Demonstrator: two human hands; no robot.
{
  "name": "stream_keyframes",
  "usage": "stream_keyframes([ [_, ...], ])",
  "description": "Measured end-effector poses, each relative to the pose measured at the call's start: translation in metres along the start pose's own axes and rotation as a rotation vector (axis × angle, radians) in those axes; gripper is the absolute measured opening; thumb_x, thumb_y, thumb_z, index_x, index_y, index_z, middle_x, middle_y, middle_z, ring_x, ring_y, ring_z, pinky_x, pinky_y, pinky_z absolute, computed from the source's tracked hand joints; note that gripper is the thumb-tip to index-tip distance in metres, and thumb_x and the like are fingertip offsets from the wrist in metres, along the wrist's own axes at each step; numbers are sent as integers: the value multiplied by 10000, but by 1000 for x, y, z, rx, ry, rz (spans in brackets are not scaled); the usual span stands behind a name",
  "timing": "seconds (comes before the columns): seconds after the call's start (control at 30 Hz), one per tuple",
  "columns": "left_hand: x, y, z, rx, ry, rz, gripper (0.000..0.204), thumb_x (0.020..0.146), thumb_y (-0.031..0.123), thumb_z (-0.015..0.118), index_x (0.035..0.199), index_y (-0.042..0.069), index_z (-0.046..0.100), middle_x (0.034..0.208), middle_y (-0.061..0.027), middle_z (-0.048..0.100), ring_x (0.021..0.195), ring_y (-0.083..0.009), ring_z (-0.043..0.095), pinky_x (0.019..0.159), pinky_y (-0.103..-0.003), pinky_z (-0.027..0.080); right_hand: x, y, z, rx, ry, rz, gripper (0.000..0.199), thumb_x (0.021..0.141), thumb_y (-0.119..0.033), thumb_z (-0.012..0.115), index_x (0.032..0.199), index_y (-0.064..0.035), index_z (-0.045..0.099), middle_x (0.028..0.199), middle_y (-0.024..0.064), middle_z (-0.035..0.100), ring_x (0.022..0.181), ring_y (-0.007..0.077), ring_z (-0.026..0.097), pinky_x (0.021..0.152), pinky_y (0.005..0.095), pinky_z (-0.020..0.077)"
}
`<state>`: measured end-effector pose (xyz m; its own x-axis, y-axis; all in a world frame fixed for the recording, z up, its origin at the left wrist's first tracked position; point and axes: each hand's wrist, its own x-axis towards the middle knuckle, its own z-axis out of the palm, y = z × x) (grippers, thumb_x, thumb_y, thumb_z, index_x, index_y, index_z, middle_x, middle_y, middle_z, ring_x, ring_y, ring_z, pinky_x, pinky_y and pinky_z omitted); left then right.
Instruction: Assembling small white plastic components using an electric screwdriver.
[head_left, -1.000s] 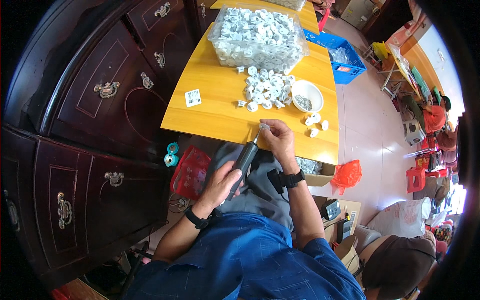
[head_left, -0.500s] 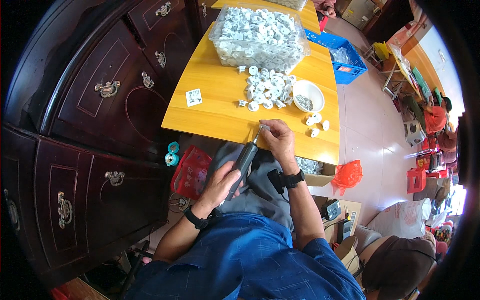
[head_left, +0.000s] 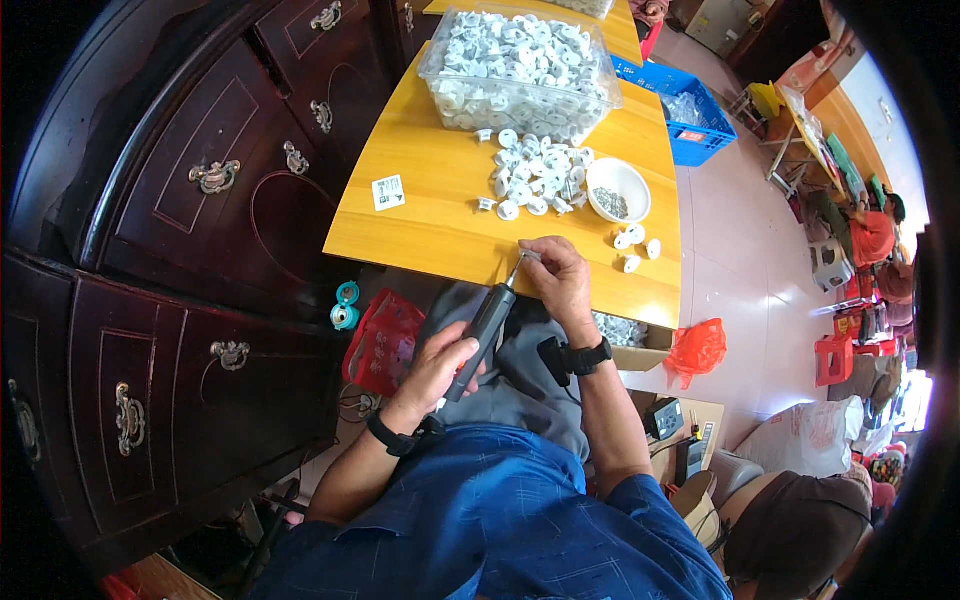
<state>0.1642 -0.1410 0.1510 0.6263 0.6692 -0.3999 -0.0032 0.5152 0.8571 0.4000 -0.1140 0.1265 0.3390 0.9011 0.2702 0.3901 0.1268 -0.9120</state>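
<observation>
My left hand is wrapped round a black electric screwdriver, whose thin metal bit points up and away toward the table's near edge. At the bit's tip, my right hand pinches a small whitish part. The fingers hide most of that part, and the bit's tip seems to touch it. Beyond my hands lies a loose pile of white plastic parts with round heads. Beside the pile stands a white bowl holding small metal screws. Several more white parts lie to the right, in front of the bowl.
A see-through bin heaped with white parts stands at the table's far side. A printed label lies at left. Dark wooden drawers flank the left. A blue crate and an orange bag are at right.
</observation>
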Motion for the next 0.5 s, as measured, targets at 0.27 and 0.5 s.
stream_keyframes([
  [0.27, -1, 3, -1, -52, -22, -24, 237, 977, 264, 475, 1054, 59, 566, 785, -62, 627, 593, -130, 604, 522, -260, 518, 0, -5, -3, -26, -37, 0, 186, 829, 34, 678, 999, -30, 716, 933, 39, 626, 756, 93, 572, 668, 219, 470],
  [0.5, -1, 3, -2, -93, -29, -39, 232, 978, 260, 472, 1058, 62, 564, 778, -61, 628, 578, -134, 603, 512, -264, 519, 0, -7, -3, -33, -43, 7, 184, 828, 34, 679, 997, -30, 716, 932, 42, 629, 769, 103, 581, 680, 226, 476],
])
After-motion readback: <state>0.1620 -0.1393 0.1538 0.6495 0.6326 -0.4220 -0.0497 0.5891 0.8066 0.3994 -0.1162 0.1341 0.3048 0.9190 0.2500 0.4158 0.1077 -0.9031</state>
